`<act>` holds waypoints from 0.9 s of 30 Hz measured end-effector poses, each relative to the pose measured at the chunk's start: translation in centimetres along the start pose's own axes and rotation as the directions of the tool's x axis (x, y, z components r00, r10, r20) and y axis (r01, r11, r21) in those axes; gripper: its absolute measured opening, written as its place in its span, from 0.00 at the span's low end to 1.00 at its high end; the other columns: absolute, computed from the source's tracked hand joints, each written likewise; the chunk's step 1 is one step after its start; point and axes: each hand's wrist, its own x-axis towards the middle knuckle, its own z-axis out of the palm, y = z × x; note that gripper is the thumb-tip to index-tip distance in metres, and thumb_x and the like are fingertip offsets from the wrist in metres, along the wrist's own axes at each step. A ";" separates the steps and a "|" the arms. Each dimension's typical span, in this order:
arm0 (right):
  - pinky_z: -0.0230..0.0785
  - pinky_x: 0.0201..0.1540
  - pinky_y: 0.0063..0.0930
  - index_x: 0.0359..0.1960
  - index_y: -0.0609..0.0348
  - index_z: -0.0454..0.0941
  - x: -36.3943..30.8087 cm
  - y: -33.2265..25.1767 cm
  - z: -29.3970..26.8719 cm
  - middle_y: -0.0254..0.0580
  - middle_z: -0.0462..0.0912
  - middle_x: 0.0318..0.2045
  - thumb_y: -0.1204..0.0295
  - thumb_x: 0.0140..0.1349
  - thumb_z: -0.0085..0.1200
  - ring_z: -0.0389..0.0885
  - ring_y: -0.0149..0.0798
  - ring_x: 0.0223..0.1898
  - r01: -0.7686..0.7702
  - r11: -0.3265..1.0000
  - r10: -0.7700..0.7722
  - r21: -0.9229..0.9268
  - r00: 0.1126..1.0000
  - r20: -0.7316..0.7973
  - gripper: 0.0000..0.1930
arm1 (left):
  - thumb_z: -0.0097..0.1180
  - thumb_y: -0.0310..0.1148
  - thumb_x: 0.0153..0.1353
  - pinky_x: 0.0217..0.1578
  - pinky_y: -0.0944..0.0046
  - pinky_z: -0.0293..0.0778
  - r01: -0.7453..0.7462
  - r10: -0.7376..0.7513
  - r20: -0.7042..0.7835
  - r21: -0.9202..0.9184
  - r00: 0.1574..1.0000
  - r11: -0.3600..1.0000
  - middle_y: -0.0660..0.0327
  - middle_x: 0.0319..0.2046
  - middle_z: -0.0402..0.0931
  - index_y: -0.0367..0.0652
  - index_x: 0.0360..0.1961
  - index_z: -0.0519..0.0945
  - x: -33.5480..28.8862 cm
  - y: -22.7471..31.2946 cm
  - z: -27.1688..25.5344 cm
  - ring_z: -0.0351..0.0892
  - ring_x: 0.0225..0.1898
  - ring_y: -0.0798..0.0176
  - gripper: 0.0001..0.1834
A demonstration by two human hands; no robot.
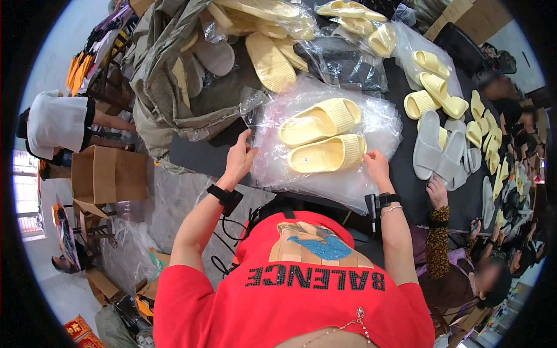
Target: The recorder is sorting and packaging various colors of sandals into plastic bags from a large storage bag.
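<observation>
A pair of pale yellow slippers, one (316, 120) above the other (325, 155), lies with toes to the right on a stack of clear plastic bags (380, 124). Whether film covers them is hard to tell. At the stack's left edge is my left hand (238, 158), thumb and forefinger apart, fingertips by the film. My right hand (377, 166) has its fingertips closed at the toe of the nearer slipper; whether they pinch slipper or film cannot be made out. Both wrists wear black straps.
A grey-green sack (156, 87) with slippers inside sits at the table's left. Bagged yellow slippers (270, 64) lie beyond the stack. To the right, a co-worker's hand (436, 192) touches grey slippers (426, 145); more slippers line the dark table (400, 200). A cardboard box (119, 174) stands left.
</observation>
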 end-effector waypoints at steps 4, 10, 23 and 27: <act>0.69 0.33 0.32 0.31 0.61 0.77 -0.3 -0.2 -0.8 0.41 0.80 0.27 0.65 0.55 0.53 0.79 0.38 0.30 0.013 0.995 -0.015 0.101 1.000 0.015 0.11 | 0.54 0.31 0.53 0.32 0.60 0.71 -0.064 0.063 -0.077 -0.007 0.995 0.998 0.53 0.25 0.77 0.37 0.40 0.73 0.0 0.3 -1.5 0.77 0.27 0.59 0.14; 0.67 0.29 0.23 0.39 0.56 0.72 -2.8 1.9 -1.2 0.32 0.77 0.28 0.65 0.60 0.50 0.74 0.27 0.29 -0.254 0.702 0.128 0.665 0.964 0.234 0.10 | 0.50 0.30 0.61 0.27 0.70 0.70 0.237 0.228 0.218 -0.970 0.949 -0.057 0.64 0.29 0.73 0.44 0.48 0.70 -0.7 2.7 -4.1 0.71 0.28 0.71 0.14; 0.71 0.34 0.25 0.46 0.62 0.70 -3.3 3.5 0.3 0.37 0.77 0.34 0.76 0.60 0.48 0.76 0.30 0.32 -0.373 0.404 0.110 0.835 0.926 0.360 0.12 | 0.55 0.33 0.52 0.34 0.54 0.71 -0.832 0.770 0.372 0.010 0.518 0.555 0.52 0.30 0.72 0.42 0.42 0.75 6.3 7.3 10.3 0.74 0.32 0.47 0.15; 0.70 0.29 0.24 0.41 0.64 0.72 -4.8 2.6 0.5 0.38 0.78 0.29 0.75 0.58 0.53 0.76 0.30 0.27 -0.349 0.545 0.156 0.762 0.935 0.317 0.11 | 0.55 0.33 0.51 0.32 0.53 0.70 -0.835 0.753 0.375 0.135 0.542 0.534 0.53 0.28 0.71 0.41 0.35 0.73 5.5 8.2 15.1 0.73 0.34 0.48 0.11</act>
